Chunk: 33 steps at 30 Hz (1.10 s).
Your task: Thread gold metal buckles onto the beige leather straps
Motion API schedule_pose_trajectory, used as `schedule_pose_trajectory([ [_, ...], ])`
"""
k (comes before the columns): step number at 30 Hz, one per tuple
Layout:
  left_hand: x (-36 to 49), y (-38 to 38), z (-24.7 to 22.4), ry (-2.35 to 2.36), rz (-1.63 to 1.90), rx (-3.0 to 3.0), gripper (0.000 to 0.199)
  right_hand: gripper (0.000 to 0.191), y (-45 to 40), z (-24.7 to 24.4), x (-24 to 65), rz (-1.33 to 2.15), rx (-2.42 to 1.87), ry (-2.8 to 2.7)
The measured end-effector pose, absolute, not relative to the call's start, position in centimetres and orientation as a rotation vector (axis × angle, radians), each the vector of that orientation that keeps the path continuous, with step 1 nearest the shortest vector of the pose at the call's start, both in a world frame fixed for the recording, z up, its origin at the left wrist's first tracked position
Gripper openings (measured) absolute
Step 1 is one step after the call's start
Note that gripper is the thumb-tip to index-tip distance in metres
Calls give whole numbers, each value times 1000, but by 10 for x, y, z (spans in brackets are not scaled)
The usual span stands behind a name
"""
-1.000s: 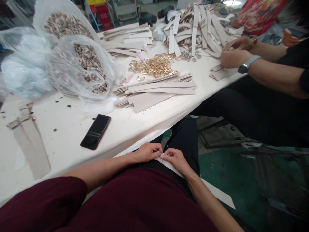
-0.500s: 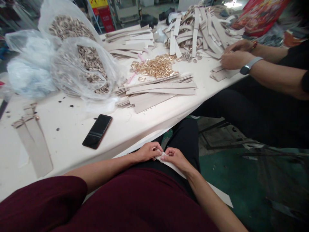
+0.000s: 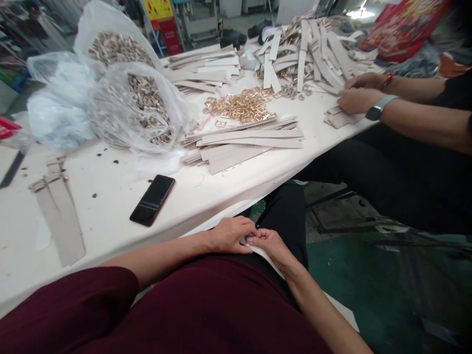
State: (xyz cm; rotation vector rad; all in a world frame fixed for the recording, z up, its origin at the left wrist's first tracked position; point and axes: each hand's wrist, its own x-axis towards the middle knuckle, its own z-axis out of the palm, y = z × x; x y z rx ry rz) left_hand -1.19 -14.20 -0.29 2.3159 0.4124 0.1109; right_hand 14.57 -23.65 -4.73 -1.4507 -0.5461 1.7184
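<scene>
Over my lap, my left hand [image 3: 233, 235] and my right hand [image 3: 273, 248] meet with their fingertips together. My right hand pinches the end of a pale strap [image 3: 266, 256], which runs down under my right forearm. The left fingers are closed over the same strap end and hide it; no buckle shows there now. On the table lie a pile of gold buckles [image 3: 247, 105], a stack of beige straps [image 3: 250, 140] and finished-looking straps with a buckle [image 3: 61, 216] at the far left.
A black phone [image 3: 152, 200] lies near the table's front edge. Clear bags of small beige loops [image 3: 147, 98] stand at the back left. At the right, another person's hands [image 3: 359, 96] work beside a heap of straps [image 3: 306, 49].
My left hand has turned over the strap end, and its fingers now cover the gold buckle seen there before. The whole view has shifted slightly, so the table's things appear farther right.
</scene>
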Motion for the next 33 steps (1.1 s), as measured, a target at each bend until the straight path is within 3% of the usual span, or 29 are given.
schedule_pose_trajectory([
  [10,-29,-127,9,489,-119,2261,35,36,-240,-42,147,1776,-1404,-549],
  [15,-30,-127,2,392,-45,2196,45,35,-239,-42,145,1780,-1422,-501],
  [24,-31,-132,3,473,-30,2289,37,33,-242,-42,142,1782,-1383,-535],
  [29,-28,-130,2,483,-72,2034,41,36,-238,-38,148,1807,-1430,-646],
  [33,-38,-111,16,467,14,1765,46,38,-245,-6,173,1983,-1515,-881],
])
